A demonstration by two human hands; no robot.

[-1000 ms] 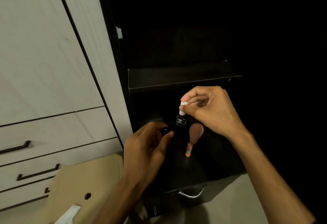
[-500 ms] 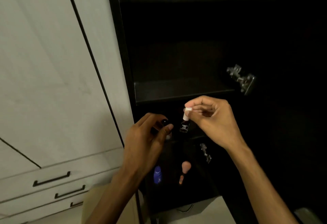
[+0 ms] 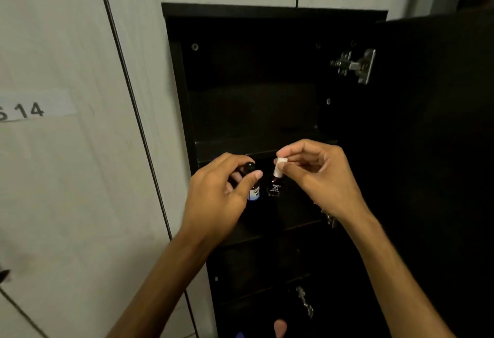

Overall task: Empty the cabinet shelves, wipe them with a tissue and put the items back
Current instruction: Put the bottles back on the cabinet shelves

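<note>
Two small bottles are hanging upright in front of the open black cabinet point(image 3: 176, 75), long axes vertical, caps up, just beside each other at the level of a middle shelf point(image 3: 256, 145). The right hand point(image 3: 318, 177) is pinching the white cap of the dark nail polish bottle point(image 3: 275, 181) between thumb and fingertips. The left hand point(image 3: 216, 201) is curling narrowly around the black-capped bottle point(image 3: 254, 190), its blue label showing below the thumb
</note>
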